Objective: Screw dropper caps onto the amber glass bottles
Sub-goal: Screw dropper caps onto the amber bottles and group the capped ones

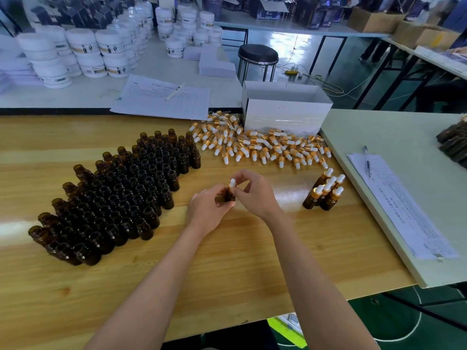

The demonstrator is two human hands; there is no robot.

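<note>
My left hand [208,209] grips an amber glass bottle [230,195] upright over the middle of the wooden table [227,261]. My right hand [254,192] pinches the dropper cap [232,183], white bulb and gold collar, sitting on the bottle's neck. To the left stand several rows of open amber bottles [121,195]. A loose heap of dropper caps [260,145] lies behind my hands. Several capped bottles [324,192] stand in a group to the right.
An open white box [285,114] stands behind the cap heap. Forms with pens lie at the back [161,99] and on the grey-green table [404,205] to the right. White jars [83,54] crowd the far table; a black stool [257,56] stands beyond.
</note>
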